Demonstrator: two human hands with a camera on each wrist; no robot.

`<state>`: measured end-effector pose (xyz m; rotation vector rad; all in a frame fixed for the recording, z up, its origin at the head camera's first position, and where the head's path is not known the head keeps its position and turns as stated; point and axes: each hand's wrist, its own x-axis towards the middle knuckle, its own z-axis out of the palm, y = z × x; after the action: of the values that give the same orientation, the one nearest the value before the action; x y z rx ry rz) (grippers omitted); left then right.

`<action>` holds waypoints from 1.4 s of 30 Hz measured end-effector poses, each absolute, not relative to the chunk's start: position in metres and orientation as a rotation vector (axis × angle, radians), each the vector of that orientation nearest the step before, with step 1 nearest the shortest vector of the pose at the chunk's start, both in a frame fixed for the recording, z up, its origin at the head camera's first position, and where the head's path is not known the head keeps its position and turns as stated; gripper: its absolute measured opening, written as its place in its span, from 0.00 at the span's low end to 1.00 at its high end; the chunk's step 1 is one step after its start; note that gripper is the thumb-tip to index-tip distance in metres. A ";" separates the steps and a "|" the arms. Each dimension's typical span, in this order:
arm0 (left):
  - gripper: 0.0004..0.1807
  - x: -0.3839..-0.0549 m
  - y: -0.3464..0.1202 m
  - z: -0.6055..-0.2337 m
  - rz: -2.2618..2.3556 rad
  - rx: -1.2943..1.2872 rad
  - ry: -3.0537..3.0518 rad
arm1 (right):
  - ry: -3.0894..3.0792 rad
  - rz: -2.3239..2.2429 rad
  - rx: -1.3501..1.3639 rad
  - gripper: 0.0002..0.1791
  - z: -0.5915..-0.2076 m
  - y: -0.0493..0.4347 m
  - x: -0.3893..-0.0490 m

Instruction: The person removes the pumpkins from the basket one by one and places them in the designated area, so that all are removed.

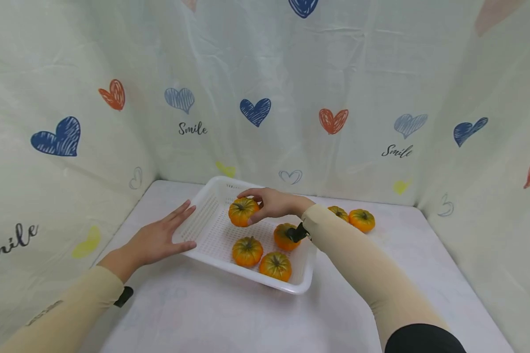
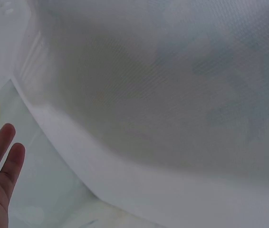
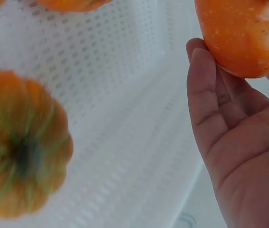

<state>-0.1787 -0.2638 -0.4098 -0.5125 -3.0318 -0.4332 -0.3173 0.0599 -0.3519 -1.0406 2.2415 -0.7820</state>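
Observation:
A small orange-and-green pumpkin is gripped between the thumb and fingers of my right hand, over the far left part of a white plastic basket. The right wrist view shows the same pumpkin between the fingertips, above the perforated basket wall. Lower in the basket sit three more pumpkins: one at the front, one at the front right and one partly behind my right wrist strap. My left hand, fingers spread and straight, is at the basket's left rim.
Two more pumpkins lie on the white table right of the basket; the nearer one shows whole, the other is partly covered by my right sleeve. A heart-printed curtain encloses the table at the back and sides.

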 end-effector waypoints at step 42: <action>0.50 -0.181 -0.263 -0.411 -0.338 -0.576 -2.976 | 2.288 -1.067 -0.966 0.43 -0.321 0.148 -0.311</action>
<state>-0.1808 -0.2625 -0.4115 -0.5764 -2.9756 -0.3376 -0.3106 0.1477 -0.3207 -0.9657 2.2883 -1.0667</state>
